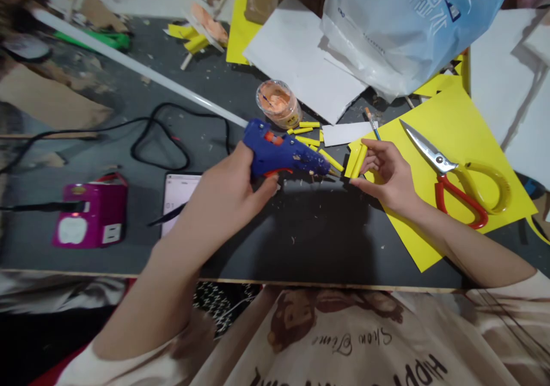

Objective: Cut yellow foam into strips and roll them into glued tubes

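Note:
My left hand (234,182) is wrapped round the handle of a blue hot glue gun (275,148), with a long white glue stick (141,68) running out of its back. The gun's nozzle points at a partly rolled piece of yellow paper (356,160), close to its left edge; whether they touch I cannot tell. Fingers and thumb of my right hand (389,174) pinch that yellow piece from the right. Several small yellow paper rolls (307,141) lie just beyond the nozzle, beside a white paper strip (349,133) and an open tub of peach-coloured paste (278,102).
Scissors (442,165) with red and yellow handles rest on a yellow sheet (468,122) at right. A plastic bag (408,25) sits at the back. On the left are a magenta power block (92,214), black cable (161,108) and a phone (176,194), partly under my forearm.

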